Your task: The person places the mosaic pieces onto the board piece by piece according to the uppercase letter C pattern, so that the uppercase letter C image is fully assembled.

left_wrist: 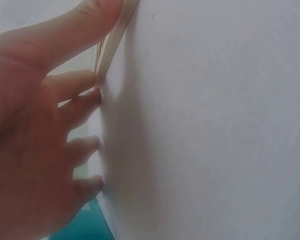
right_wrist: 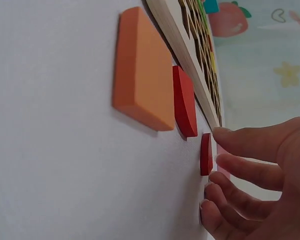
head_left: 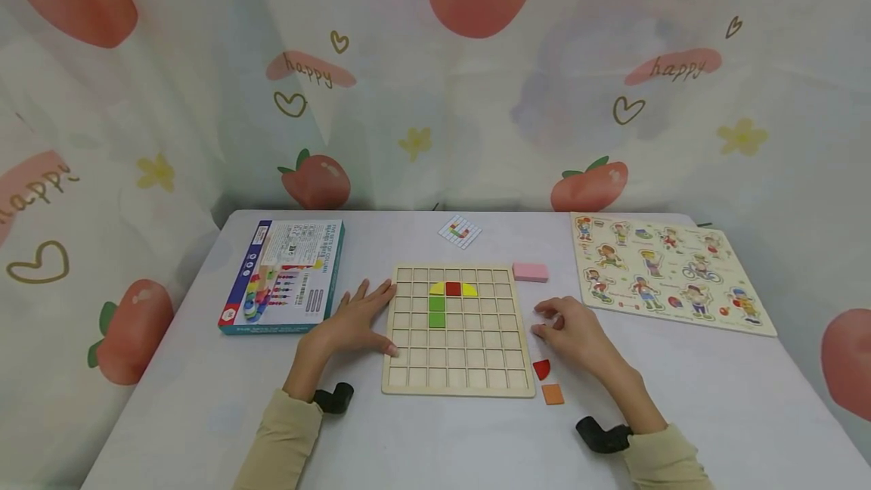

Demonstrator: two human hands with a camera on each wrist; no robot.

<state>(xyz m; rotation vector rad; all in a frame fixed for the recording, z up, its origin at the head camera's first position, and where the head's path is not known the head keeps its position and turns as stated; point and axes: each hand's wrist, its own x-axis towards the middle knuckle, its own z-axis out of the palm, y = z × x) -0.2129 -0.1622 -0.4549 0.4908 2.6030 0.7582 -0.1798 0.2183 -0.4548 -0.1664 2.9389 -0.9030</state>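
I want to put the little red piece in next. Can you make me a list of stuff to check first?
1. Board held steady: ok. The left hand rests against the edge of the wooden grid board.
2. Small red piece within reach: ok. The right hand has its fingers touching it.
3. Piece lifted: not ok. It lies on the table.
4. Free squares: ok. Most are unfilled.
5. Pattern card readable: cannot tell, too small.
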